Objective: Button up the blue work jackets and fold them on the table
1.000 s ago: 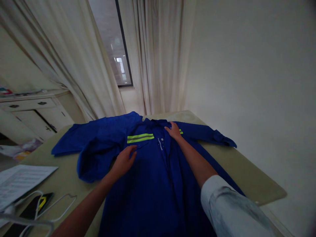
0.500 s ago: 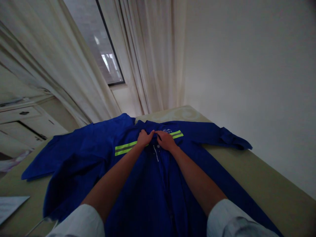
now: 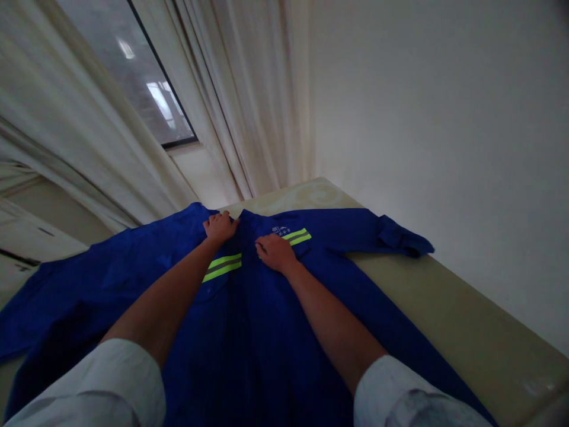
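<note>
A dark blue work jacket (image 3: 267, 320) lies spread out with its sleeves to both sides. Yellow-green and grey reflective strips cross its chest, and small white lettering (image 3: 281, 230) sits above the right strip. My left hand (image 3: 221, 228) is closed on the cloth by the collar, thumb pointing right. Lower and to the right, my right hand (image 3: 276, 252) has its fingers bent round the front of the jacket, beside the right reflective strip. The fingertips of both hands are partly hidden.
The jacket rests on a pale greenish table (image 3: 453, 308) with a swirl pattern at its far corner. A white wall (image 3: 435, 130) borders the right side. Cream curtains (image 3: 258, 101) hang beyond, around a window (image 3: 146, 83). A white cabinet (image 3: 40, 231) stands at the left.
My hands, together at the jacket's front before, are now apart. The left has moved left and up to the collar; the right sits slightly lower. The whole view has shifted a little.
</note>
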Available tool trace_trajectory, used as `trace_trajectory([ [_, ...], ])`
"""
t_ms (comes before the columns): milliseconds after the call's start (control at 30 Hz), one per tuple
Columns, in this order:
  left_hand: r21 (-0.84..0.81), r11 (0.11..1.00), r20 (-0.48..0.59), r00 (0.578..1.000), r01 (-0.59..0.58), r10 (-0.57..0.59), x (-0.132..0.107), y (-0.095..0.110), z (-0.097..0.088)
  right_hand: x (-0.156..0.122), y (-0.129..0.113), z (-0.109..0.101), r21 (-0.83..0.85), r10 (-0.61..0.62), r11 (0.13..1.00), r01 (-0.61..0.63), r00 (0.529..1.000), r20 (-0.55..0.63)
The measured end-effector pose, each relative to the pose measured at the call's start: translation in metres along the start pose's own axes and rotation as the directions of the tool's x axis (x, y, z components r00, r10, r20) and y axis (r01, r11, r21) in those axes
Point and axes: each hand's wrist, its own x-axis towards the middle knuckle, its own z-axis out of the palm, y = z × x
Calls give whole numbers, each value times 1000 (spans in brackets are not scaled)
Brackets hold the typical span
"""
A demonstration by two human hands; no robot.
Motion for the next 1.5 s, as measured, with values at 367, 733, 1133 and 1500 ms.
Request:
trace_trajectory([
  [367,-290,949,63,987,-121,146,6,5,-55,3,11,8,179,-145,967,184,967,-211],
  [733,-282,786,13,817,-550,577,-170,-41,-41,10,28,-6,705,373,709,-11,855,-362],
  [1133,-28,991,-79,989,-128,125,-242,-153,-50,20,-18,-23,83,33,995,-46,988,148],
  [1500,-236,871,-34,892,432,-451,-337,-263,-52,-27,-72,29,150,-263,957,247,960,93],
])
